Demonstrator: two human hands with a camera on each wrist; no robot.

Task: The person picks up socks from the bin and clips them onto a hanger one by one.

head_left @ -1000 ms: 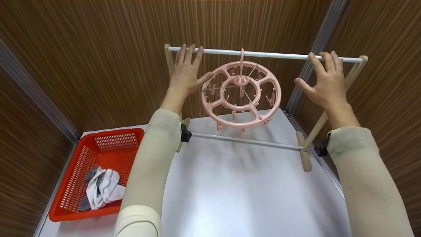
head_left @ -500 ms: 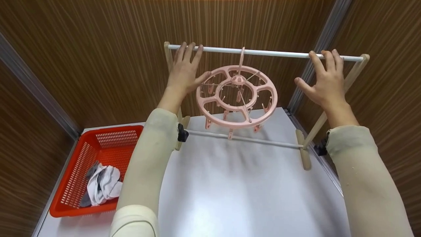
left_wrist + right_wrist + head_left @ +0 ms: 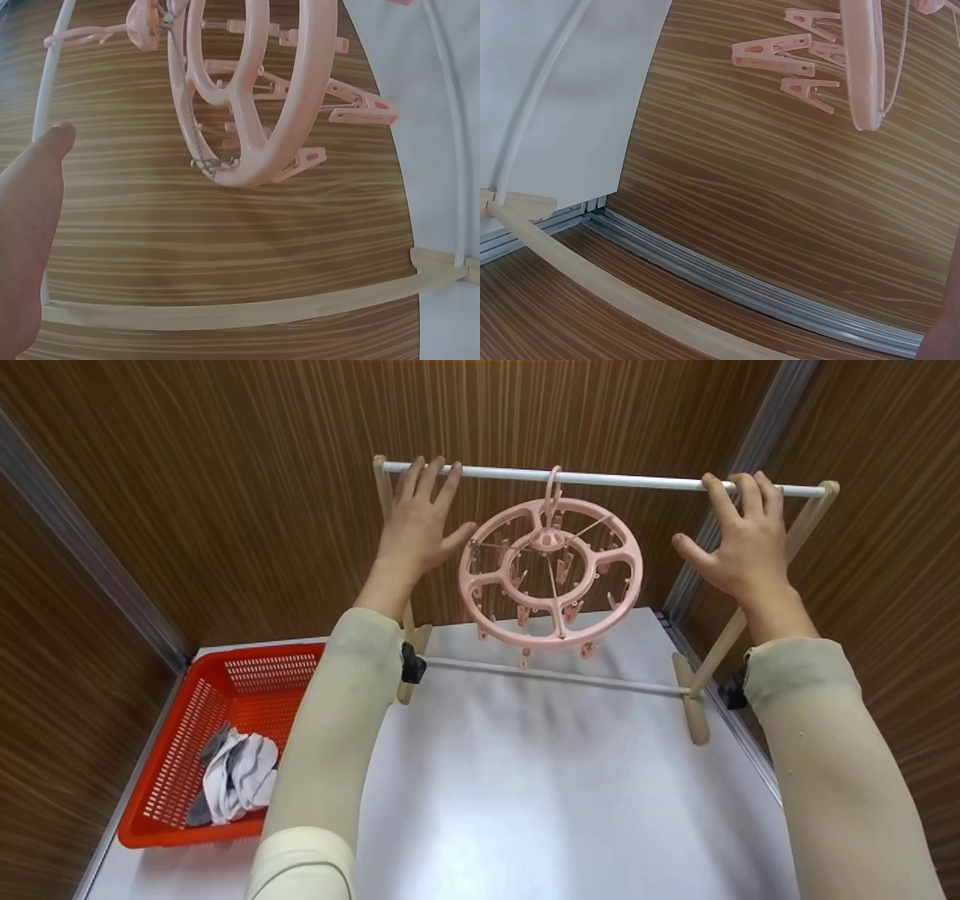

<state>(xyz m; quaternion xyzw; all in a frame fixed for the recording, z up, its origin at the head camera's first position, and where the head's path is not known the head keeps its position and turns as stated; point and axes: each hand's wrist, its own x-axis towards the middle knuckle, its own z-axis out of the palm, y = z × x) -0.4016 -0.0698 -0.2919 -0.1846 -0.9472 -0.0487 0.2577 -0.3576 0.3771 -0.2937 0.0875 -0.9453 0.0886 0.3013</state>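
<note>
My left hand (image 3: 414,531) and right hand (image 3: 746,544), spread wide, touch the white bar (image 3: 637,481), the pink hanger (image 3: 548,538) hooked between

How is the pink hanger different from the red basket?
The pink hanger is round, but the red basket is a rectangle.
The pink hanger hangs by its hook from the white bar, while the red basket sits on the white table.
The pink hanger has little clips; the red basket holds gray and white cloths.
Both have openings in them.
</note>
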